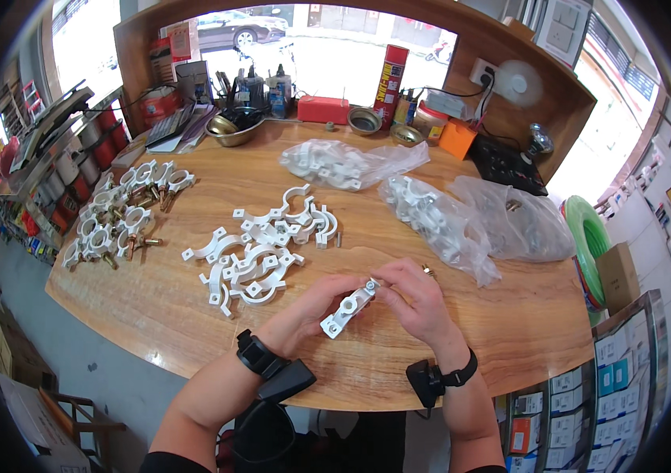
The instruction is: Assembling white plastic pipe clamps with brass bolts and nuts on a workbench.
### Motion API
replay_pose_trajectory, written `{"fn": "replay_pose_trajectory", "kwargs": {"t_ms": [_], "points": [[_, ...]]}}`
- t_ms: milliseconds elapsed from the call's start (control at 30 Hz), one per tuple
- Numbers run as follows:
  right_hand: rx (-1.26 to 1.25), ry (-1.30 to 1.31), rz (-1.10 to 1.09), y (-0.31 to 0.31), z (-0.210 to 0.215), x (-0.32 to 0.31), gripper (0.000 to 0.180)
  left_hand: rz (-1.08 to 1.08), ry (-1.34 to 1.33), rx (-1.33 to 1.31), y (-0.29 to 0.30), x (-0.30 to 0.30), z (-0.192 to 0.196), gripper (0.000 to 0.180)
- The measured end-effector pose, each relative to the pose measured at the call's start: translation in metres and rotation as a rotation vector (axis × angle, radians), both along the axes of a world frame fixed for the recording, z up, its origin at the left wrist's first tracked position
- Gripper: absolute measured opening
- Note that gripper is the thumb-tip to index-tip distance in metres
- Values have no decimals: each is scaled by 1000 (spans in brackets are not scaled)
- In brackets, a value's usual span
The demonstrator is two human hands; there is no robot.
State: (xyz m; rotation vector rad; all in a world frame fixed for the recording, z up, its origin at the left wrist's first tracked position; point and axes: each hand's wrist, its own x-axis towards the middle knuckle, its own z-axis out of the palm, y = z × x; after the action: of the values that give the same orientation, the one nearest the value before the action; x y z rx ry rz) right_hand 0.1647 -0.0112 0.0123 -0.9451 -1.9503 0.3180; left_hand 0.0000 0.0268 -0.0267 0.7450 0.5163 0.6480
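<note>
While bags point(473, 256) seemingly hold white clamps point(418, 206), left hand point(310, 306) grips a tilted clamp point(349, 306); right hand point(418, 303) pinches its end.

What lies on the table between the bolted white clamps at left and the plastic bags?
The head view shows loose white clamp pieces and a small grey pin.

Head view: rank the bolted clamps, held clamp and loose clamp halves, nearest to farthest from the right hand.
1. Held clamp: just left of the right hand.
2. Loose clamp halves: farther left, mid-table.
3. Bolted clamps: table's far left.
</note>
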Motion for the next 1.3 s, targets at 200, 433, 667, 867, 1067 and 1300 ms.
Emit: {"fn": "replay_pose_trajectory", "kwargs": {"t_ms": [200,433,667,867,1067,1300], "points": [[48,-56,75,5,-1,-1,16,-11,-7,24,2,-2,-6,22],[16,74,-3,1,-2,-3,14,-2,-3,22,2,-2,-5,22],[20,-69,92,5,-4,2,17,6,12,22,3,-3,-9,22],[9,-37,56,1,2,-3,18,12,99,79,3,-2,-5,23],[114,-104,96,4,-1,0,18,69,108,144,3,-1,-8,22],[134,-94,9,2,3,0,19,85,127,140,1,0,-2,20]]}}
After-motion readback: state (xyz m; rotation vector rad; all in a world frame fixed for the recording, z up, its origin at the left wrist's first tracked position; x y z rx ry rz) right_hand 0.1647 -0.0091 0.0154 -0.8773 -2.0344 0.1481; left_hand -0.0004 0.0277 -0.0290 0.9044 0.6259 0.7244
